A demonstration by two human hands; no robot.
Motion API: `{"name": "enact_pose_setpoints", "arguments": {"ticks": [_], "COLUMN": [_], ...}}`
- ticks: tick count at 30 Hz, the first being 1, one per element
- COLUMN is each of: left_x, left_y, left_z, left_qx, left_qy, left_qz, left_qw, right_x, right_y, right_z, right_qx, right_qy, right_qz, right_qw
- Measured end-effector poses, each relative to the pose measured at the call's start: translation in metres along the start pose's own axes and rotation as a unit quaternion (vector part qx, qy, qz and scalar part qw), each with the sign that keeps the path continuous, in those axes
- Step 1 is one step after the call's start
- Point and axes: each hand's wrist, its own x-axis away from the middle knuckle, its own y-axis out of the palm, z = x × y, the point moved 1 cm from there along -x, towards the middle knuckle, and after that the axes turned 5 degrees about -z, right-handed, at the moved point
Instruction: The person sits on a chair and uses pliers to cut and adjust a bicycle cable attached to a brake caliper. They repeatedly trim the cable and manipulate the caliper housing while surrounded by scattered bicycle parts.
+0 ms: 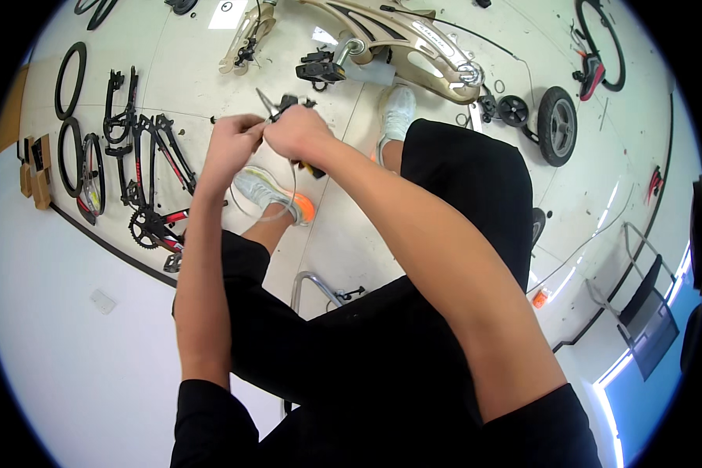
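Note:
My left hand (234,142) and my right hand (298,131) meet above the floor, in front of my knees. The left one is closed, its fingertips pinching what looks like the end of a thin grey cable (251,216), which hangs below in a loop. The right fist is wrapped round a small black part (290,101), mostly hidden by the hand; its kind does not show. A pointed metal piece (265,100) sticks up between the hands. Below the right wrist shows a black and yellow piece (313,169).
A beige bike frame (413,39) with crank and pedal (320,72) lies ahead, beside a beige fork (246,43). Black frame parts (144,156) and tyres (70,82) lie left. A small wheel (558,126) is at right, a folding chair (643,312) farther right.

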Motion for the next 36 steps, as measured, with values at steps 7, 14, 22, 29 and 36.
{"name": "enact_pose_setpoints", "arguments": {"ticks": [7,14,22,29,36], "left_x": [0.061,0.097,0.279,0.377,0.457], "left_y": [0.005,-0.002,0.015,0.037,0.092], "left_z": [-0.023,-0.009,0.093,0.148,0.165], "left_qx": [0.237,-0.051,-0.062,0.006,0.168], "left_qy": [-0.045,0.096,0.117,0.177,0.258], "left_qz": [-0.067,0.069,0.132,0.030,-0.014], "left_qw": [0.968,0.992,0.982,0.984,0.952], "right_x": [0.040,0.069,0.229,0.363,0.463], "right_y": [0.017,0.042,0.040,0.037,0.037], "right_z": [0.021,0.006,0.025,0.081,0.133], "right_qx": [0.355,0.287,0.119,0.021,-0.130], "right_qy": [-0.117,-0.119,-0.216,-0.200,-0.189], "right_qz": [0.054,0.070,-0.032,-0.125,-0.283], "right_qw": [0.926,0.948,0.969,0.972,0.931]}}
